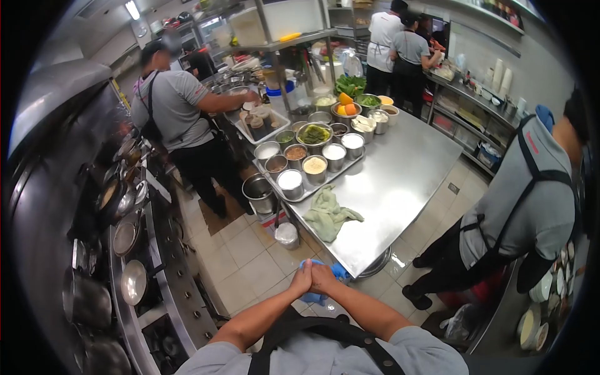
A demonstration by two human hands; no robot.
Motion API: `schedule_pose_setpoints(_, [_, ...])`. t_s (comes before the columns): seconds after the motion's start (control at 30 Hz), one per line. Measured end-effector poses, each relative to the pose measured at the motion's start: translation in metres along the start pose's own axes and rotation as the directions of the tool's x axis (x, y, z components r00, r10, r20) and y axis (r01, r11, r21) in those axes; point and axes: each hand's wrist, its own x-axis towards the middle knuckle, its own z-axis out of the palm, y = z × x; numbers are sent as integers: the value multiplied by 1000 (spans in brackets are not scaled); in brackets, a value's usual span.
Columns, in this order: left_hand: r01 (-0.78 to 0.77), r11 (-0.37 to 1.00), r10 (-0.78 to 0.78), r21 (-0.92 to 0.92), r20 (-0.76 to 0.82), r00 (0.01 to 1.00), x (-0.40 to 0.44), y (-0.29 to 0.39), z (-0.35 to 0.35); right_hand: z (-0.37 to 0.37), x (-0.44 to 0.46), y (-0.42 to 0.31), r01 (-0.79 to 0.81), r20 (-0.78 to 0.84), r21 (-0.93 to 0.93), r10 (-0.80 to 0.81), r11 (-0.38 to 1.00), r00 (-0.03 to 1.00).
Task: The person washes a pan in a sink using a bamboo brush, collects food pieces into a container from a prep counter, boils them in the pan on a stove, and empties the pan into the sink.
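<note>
My left hand [302, 279] and my right hand [322, 279] are pressed together in front of my body, just off the near corner of the steel table [400, 181]. Blue cloth [315, 296] shows above, below and to the right of them, and both hands look closed on it. My fingers are partly hidden, so the exact grip is unclear. Beyond the hands, a crumpled pale green cloth [329, 212] lies on the table.
A tray [307, 195] of metal pots filled with ingredients stands on the table. A stove with pans [134, 282] runs along the left. One person [174, 112] works at left; another [522, 181] stands at right. Two people are at the back. A white bucket [287, 235] sits below the table.
</note>
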Motion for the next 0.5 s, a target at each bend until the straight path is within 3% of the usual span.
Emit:
schedule_pose_setpoints(0.03, [1,1000,-1,-12,-8,1000,-2,0,-4,-4,3,-3,33,-4,33,-33,999,999])
schedule_pose_setpoints(0.1, [-199,958,198,207,29,980,-7,-2,-10,7,13,5,3,66,54,-6,999,998])
schedule_pose_setpoints(0.13, [-194,962,192,194,27,981,-7,-6,-16,16,18,12,-35,123,79,25,996,992])
schedule_pose_setpoints(0.2, [-289,908,215,304,254,943,-7,-9,-33,30,28,26,7,186,76,-21,997,982])
schedule_pose_setpoints(0.23, [-282,914,212,290,250,945,-5,-10,-43,37,31,31,55,239,84,-73,995,968])
schedule_pose_setpoints(0.3, [-465,823,291,326,462,838,0,-12,-71,44,26,29,-3,246,130,-29,991,969])
schedule_pose_setpoints(0.33, [-465,826,296,319,455,840,6,-17,-85,44,29,26,-54,233,178,12,983,972])
schedule_pose_setpoints(0.4, [-492,862,413,122,393,822,16,-35,-113,67,36,42,-33,215,204,-12,979,977])
schedule_pose_setpoints(0.43, [-488,865,412,113,394,822,23,-50,-130,66,38,34,-198,247,96,169,975,954])
schedule_pose_setpoints(0.47, [-393,899,349,193,228,909,32,-65,-149,64,41,26,-357,254,-14,349,934,902])
schedule_pose_setpoints(0.5, [-284,924,280,255,54,958,41,-81,-169,61,44,22,-368,253,-15,360,930,898])
